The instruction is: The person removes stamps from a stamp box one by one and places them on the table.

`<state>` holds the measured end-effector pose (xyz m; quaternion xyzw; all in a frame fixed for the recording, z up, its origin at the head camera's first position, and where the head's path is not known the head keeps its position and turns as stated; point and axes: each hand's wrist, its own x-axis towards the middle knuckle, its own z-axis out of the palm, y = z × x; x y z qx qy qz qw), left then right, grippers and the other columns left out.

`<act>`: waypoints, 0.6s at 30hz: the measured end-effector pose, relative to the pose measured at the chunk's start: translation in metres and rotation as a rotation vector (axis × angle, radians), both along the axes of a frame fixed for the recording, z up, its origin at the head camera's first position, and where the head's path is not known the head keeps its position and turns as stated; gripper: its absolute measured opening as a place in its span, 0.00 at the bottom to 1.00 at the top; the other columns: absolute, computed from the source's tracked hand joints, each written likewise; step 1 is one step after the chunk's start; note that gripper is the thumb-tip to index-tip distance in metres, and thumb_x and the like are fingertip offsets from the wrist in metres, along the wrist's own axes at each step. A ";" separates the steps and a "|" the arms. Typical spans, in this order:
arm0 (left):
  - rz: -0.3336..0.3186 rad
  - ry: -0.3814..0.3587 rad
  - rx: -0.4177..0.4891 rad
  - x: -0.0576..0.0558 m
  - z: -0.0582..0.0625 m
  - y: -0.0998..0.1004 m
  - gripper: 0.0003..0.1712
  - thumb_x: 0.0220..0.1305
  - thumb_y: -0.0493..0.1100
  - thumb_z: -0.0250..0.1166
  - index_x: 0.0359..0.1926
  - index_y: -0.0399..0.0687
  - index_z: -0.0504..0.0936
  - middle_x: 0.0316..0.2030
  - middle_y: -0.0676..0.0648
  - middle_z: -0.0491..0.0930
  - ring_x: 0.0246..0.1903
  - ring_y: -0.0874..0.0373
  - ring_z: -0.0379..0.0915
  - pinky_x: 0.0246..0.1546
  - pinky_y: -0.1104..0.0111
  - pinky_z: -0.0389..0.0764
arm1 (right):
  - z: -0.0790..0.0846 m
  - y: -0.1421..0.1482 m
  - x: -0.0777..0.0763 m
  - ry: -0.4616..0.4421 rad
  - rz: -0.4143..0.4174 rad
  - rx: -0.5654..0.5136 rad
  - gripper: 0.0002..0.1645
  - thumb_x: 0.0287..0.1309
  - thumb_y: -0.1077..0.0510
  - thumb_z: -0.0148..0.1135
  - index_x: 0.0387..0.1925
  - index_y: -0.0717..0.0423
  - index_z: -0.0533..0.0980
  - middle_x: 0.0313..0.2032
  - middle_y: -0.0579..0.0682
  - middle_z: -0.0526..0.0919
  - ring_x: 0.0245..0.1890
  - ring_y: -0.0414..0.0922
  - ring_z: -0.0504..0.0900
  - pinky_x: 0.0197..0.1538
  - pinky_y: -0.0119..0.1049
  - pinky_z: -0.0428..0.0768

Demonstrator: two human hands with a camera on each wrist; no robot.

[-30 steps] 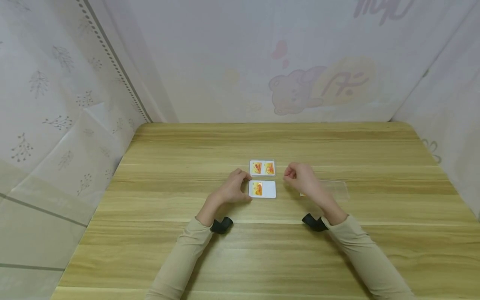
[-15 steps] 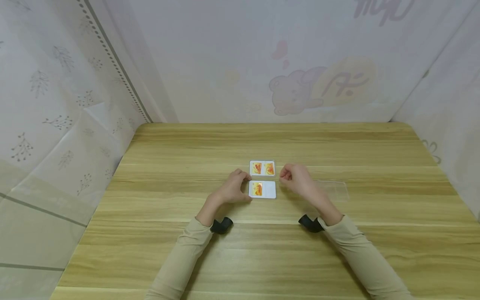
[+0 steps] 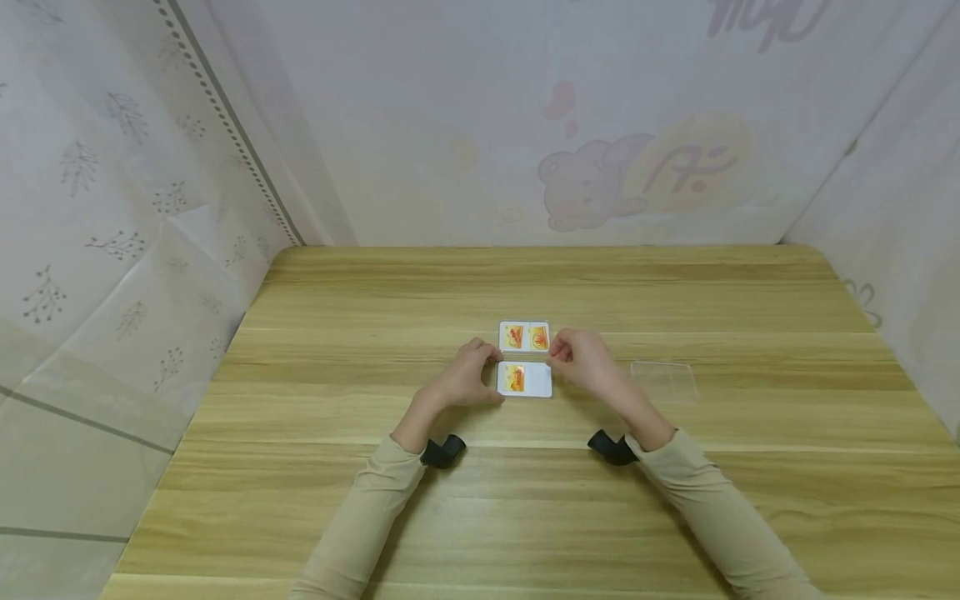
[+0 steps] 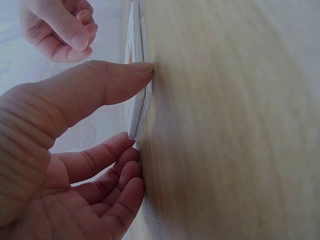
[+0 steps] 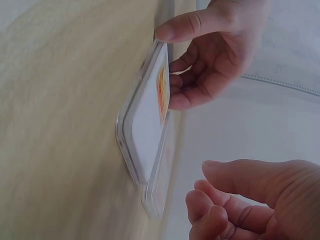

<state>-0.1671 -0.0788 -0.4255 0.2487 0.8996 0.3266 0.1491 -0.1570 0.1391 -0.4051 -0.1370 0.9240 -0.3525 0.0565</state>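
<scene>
My left hand (image 3: 467, 373) holds the left end of the nearer flat clear-edged case (image 3: 536, 380), thumb on its near edge and fingertips at its far edge. White shows on top, with a yellow-orange picture (image 3: 514, 378) on the left half. Just behind lies a second such case (image 3: 525, 325), bearing two orange pictures. At the right ends of both cases hovers my right hand (image 3: 592, 362), fingers loosely bent. In the right wrist view a gap shows between its thumb (image 5: 235, 175) and forefinger, with nothing visible there.
On the wooden table (image 3: 480, 533), a clear shallow plastic piece (image 3: 665, 382) lies to the right of my right forearm. Black wrist mounts (image 3: 444, 451) sit on both wrists. Pale printed curtains (image 3: 420, 125) enclose the back and sides.
My right hand has moved left to the cases, uncovering more of the clear plastic piece. An orange patch seen earlier beneath that wrist no longer shows. The left hand and both cases stay put.
</scene>
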 end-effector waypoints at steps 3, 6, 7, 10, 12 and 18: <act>0.001 -0.002 0.000 0.000 -0.001 0.000 0.30 0.42 0.35 0.75 0.47 0.33 0.74 0.46 0.40 0.70 0.49 0.48 0.64 0.55 0.59 0.68 | -0.002 -0.003 -0.001 0.014 0.011 0.002 0.04 0.53 0.66 0.64 0.27 0.64 0.75 0.22 0.50 0.75 0.24 0.43 0.72 0.26 0.30 0.70; 0.002 -0.004 0.001 -0.001 -0.001 0.000 0.30 0.42 0.35 0.75 0.48 0.33 0.74 0.46 0.41 0.70 0.50 0.48 0.64 0.55 0.59 0.67 | -0.004 -0.006 -0.001 0.028 0.013 0.001 0.05 0.52 0.66 0.64 0.26 0.63 0.75 0.21 0.50 0.75 0.23 0.42 0.71 0.26 0.30 0.70; 0.001 -0.006 0.002 -0.001 -0.001 0.000 0.30 0.42 0.35 0.75 0.48 0.33 0.73 0.46 0.41 0.70 0.50 0.48 0.64 0.55 0.59 0.67 | -0.004 -0.007 -0.001 0.030 0.015 0.000 0.05 0.52 0.66 0.64 0.26 0.63 0.75 0.21 0.50 0.75 0.23 0.42 0.71 0.26 0.30 0.70; 0.002 -0.009 0.003 -0.001 -0.001 0.000 0.30 0.42 0.35 0.75 0.48 0.33 0.73 0.46 0.40 0.70 0.50 0.47 0.64 0.55 0.59 0.67 | -0.005 -0.009 -0.001 0.036 0.024 -0.003 0.05 0.51 0.66 0.65 0.26 0.63 0.75 0.21 0.49 0.74 0.23 0.42 0.71 0.26 0.30 0.69; 0.002 -0.008 0.008 -0.001 0.000 0.000 0.30 0.42 0.34 0.75 0.48 0.32 0.73 0.46 0.40 0.70 0.50 0.47 0.64 0.55 0.58 0.67 | -0.005 -0.011 -0.001 0.031 0.031 0.001 0.05 0.51 0.66 0.64 0.26 0.62 0.75 0.21 0.49 0.74 0.23 0.42 0.71 0.27 0.30 0.69; -0.002 0.009 0.007 0.000 0.001 0.000 0.30 0.41 0.34 0.75 0.47 0.33 0.74 0.45 0.41 0.70 0.49 0.48 0.65 0.54 0.59 0.68 | -0.007 -0.015 -0.003 0.034 0.050 0.006 0.05 0.51 0.66 0.65 0.26 0.62 0.75 0.21 0.49 0.75 0.24 0.42 0.72 0.28 0.30 0.70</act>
